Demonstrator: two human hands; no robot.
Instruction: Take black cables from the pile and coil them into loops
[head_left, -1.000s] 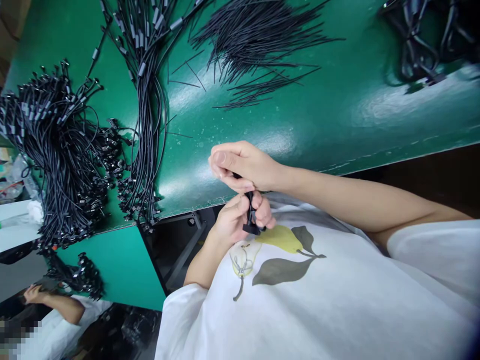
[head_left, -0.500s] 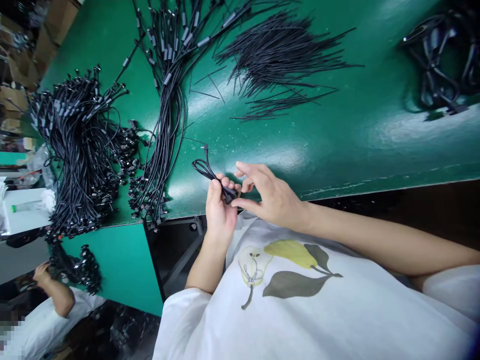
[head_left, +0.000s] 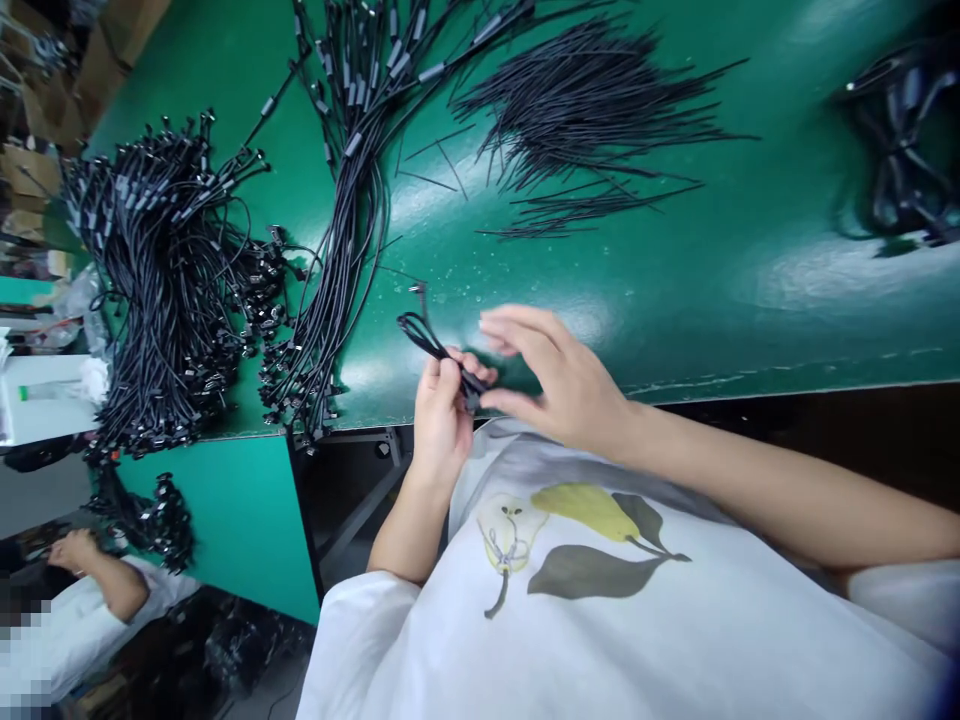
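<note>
My left hand [head_left: 441, 415] is closed round a small black cable [head_left: 421, 334], folded into a short bundle whose loop and plug end stick out up and to the left. It hovers at the near edge of the green table [head_left: 675, 290], in front of my white shirt. My right hand [head_left: 564, 378] is just right of the bundle with its fingers stretched out and apart. Its thumb tip is close to the end of the bundle at my left fingers, and it holds nothing.
A big heap of black cables [head_left: 165, 290] lies at the left. A long bundle of cables [head_left: 349, 200] runs up the middle. Loose thin black ties [head_left: 592, 110] are fanned out beyond my hands. Coiled cables [head_left: 907, 140] sit far right. Another person [head_left: 82, 585] works lower left.
A second ago both hands were closed on the cable near my chest. My left hand has since lifted the bundle toward the table edge, and my right hand has let go and spread its fingers.
</note>
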